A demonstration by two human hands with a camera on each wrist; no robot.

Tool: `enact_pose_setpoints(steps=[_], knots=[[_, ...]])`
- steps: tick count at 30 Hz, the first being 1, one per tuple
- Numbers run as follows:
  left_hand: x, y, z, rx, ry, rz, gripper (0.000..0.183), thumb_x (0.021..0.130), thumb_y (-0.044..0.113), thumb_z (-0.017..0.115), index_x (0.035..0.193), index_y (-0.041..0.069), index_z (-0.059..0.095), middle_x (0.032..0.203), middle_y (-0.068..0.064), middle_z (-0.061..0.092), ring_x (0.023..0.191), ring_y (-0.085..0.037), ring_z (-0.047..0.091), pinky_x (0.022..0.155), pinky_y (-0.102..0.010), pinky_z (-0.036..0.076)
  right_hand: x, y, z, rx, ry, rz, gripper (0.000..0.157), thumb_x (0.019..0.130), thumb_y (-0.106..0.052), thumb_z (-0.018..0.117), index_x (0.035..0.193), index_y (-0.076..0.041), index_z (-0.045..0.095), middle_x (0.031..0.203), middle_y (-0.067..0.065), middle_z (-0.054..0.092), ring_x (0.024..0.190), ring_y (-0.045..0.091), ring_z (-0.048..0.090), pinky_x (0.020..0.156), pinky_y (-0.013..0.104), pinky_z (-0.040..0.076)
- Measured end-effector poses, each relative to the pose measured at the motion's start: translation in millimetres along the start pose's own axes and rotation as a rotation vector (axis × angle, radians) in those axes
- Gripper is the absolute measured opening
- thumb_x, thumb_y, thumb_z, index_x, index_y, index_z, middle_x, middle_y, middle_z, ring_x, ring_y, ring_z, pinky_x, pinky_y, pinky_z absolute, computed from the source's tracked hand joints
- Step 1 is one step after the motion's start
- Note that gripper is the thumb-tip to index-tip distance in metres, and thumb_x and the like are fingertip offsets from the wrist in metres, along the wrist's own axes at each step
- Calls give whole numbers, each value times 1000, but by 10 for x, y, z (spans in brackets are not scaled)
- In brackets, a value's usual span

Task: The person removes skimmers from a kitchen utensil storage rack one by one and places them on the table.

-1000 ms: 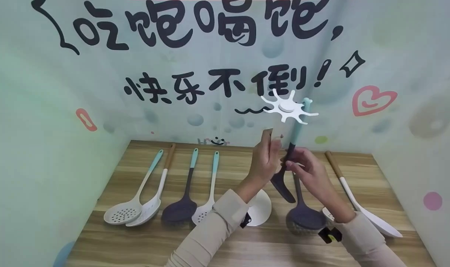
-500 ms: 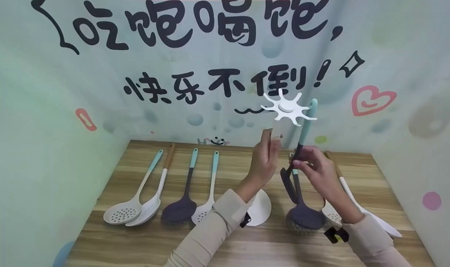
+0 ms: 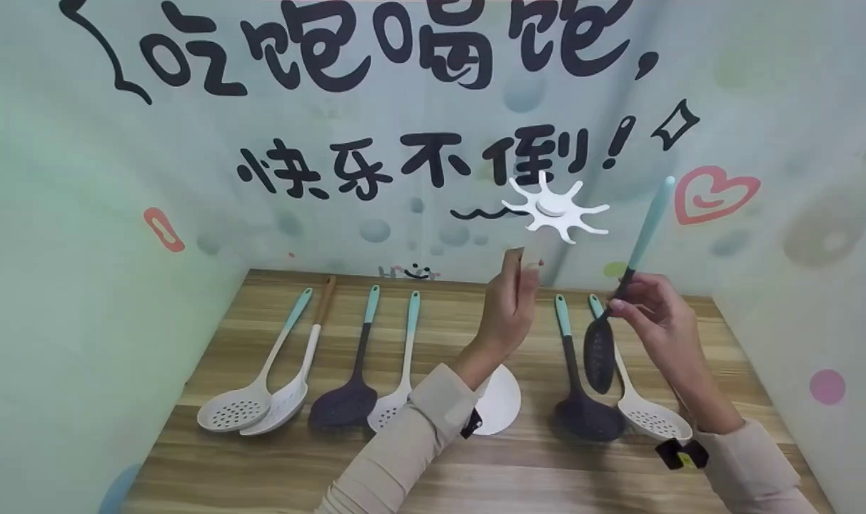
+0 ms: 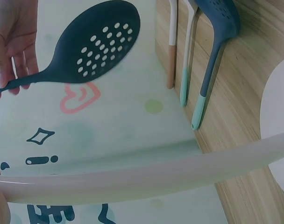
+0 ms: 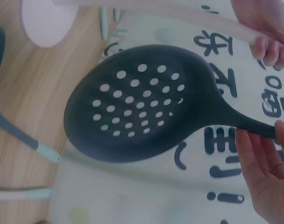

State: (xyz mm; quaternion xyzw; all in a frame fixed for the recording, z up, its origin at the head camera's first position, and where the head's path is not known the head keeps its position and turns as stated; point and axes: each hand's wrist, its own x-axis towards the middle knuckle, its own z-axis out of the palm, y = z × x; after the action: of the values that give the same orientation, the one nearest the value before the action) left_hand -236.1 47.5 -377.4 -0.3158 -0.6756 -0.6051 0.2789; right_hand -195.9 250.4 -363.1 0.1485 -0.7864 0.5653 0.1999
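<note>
My left hand [image 3: 504, 314] grips the white post [image 4: 132, 178] of a utensil stand. A white star-shaped hook wheel [image 3: 551, 207] tops the post, and a round white base [image 3: 502, 403] stands on the table, partly covered by my left sleeve. To the right, my right hand [image 3: 662, 325] pinches a dark skimmer [image 3: 599, 357] at the lower shaft. Its teal handle points up, and its perforated bowl hangs down in the air, apart from the stand. The right wrist view shows the holes in that skimmer [image 5: 191, 105] closely, with the fingers [image 5: 254, 156] under its neck.
On the wooden table [image 3: 433, 471], left of the stand, lie a white skimmer [image 3: 234, 412], a brown-handled white utensil [image 3: 320, 350], a dark ladle [image 3: 343, 407] and another white skimmer [image 3: 385, 414]. Rightward lie a dark ladle [image 3: 588, 420] and a white skimmer [image 3: 654, 417]. Printed curtains surround the table.
My right hand has carried the dark skimmer rightward, away from the hook wheel, and its bowl has turned from edge-on to show its holes. The wheel has rotated slightly. My left hand stays put.
</note>
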Motion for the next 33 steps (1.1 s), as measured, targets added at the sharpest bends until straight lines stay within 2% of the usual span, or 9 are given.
enact_pose_setpoints(steps=[6,15,25,30,33], knots=[[9,-2,-11,5,11,3,51,100,44,25,108,-2,44,68,-7,43,60,-4,35,52,-18,32,-6,66,-237,-123,63,41,31,86,2,61,116,6,52,91,-7,63,84,1,63,76,13,50],[5,-4,-14,-4,-8,-8,53,100,45,25,110,-4,42,68,-8,43,61,-4,35,53,-18,32,-85,233,-586,-297,126,74,33,88,-3,61,119,2,52,92,-18,60,82,-7,60,77,5,45],[6,-2,-6,-2,-11,-2,53,100,45,24,110,-3,42,71,-8,44,62,-3,35,54,-17,32,-133,411,-919,-381,242,167,36,87,-5,63,122,-1,55,89,-24,57,80,-12,57,71,2,43],[9,12,-8,14,2,-12,51,100,43,25,109,-4,43,68,-8,44,60,-4,35,53,-17,31,-132,560,-1085,-372,323,249,37,85,-4,65,121,-4,57,85,-22,57,76,-11,56,70,1,43],[6,16,-6,23,3,-21,48,101,41,26,109,-3,44,67,-8,44,59,-5,35,53,-17,31,-156,665,-1195,-404,341,297,38,87,-8,64,124,-5,56,83,-24,55,73,-13,55,69,0,42]])
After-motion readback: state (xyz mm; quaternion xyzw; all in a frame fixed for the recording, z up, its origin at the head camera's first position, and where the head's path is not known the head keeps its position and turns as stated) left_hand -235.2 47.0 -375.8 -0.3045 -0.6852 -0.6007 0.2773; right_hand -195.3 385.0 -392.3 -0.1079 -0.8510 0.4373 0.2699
